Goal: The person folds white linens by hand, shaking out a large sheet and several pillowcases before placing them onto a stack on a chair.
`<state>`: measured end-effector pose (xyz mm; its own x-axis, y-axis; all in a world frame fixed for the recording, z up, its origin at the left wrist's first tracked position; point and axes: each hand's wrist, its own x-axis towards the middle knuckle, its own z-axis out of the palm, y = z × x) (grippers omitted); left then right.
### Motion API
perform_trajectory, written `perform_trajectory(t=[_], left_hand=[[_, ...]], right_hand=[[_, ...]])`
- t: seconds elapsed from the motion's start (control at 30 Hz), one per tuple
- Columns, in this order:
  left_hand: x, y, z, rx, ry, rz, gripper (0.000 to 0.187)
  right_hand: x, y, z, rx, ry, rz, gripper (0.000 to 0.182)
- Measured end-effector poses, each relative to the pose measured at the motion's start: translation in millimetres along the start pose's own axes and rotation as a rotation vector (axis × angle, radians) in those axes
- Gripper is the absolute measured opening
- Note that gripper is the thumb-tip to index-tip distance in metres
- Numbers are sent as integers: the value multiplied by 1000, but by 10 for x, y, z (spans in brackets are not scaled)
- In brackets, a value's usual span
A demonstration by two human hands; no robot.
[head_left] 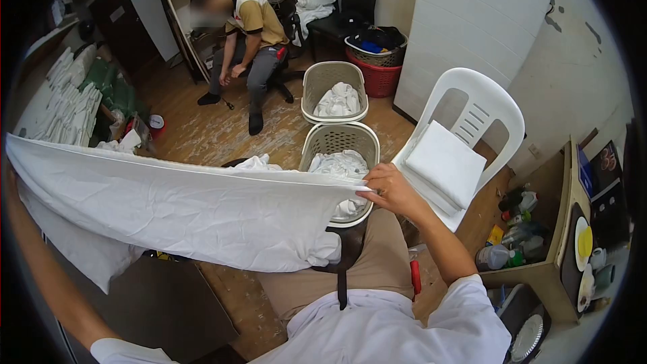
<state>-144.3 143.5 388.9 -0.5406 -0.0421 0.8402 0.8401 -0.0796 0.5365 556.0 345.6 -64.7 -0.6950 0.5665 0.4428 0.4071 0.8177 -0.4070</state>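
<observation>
A long white cloth (182,209) is stretched across the view above my lap, its upper edge pulled fairly straight. My right hand (385,187) pinches its right end, in front of a basket. The left end reaches the far left edge, where my left arm extends; my left hand is hidden by the cloth and the dark image border. Part of the cloth hangs in a loose corner at lower left, over a dark surface (168,303). Beyond my right hand, folded white cloths (446,165) lie stacked on a white plastic chair (509,118).
Two beige baskets, a nearer one (374,138) and a farther one (310,91), hold white cloths. A seated person (259,20) bends forward at the back. White stacks (64,104) stand at left. At right is a shelf (563,229) with bottles. A red basket (381,77) stands farther back.
</observation>
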Motion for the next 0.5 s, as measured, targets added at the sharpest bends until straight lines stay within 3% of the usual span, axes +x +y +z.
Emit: perform_trajectory(t=[0.07, 0.23, 0.3, 0.4, 0.43, 0.47, 0.5], left_hand=[[432, -226, -30, 17, 83, -504, 26], [95, -397, -91, -67, -4, -283, 33], [180, -616, -111, -133, -75, -287, 36], [288, -901, -112, -228, -195, -333, 41], [314, -980, -117, -255, -239, -354, 43], [330, -1040, -156, -280, -273, -378, 45], [334, -1029, -206, -301, -293, -397, 47]], right_hand=[[-1, 77, 51, 148, 133, 29, 10], [-74, 380, 60, 553, 288, 262, 17], [-29, 395, -16, 1004, 428, 320, 17], [226, 325, 370, 729, 162, 41, 12], [287, 223, 814, 1014, -25, 211, 23], [290, 39, 1360, 863, -153, 603, 23], [414, -255, 1647, 837, -419, 569, 25]])
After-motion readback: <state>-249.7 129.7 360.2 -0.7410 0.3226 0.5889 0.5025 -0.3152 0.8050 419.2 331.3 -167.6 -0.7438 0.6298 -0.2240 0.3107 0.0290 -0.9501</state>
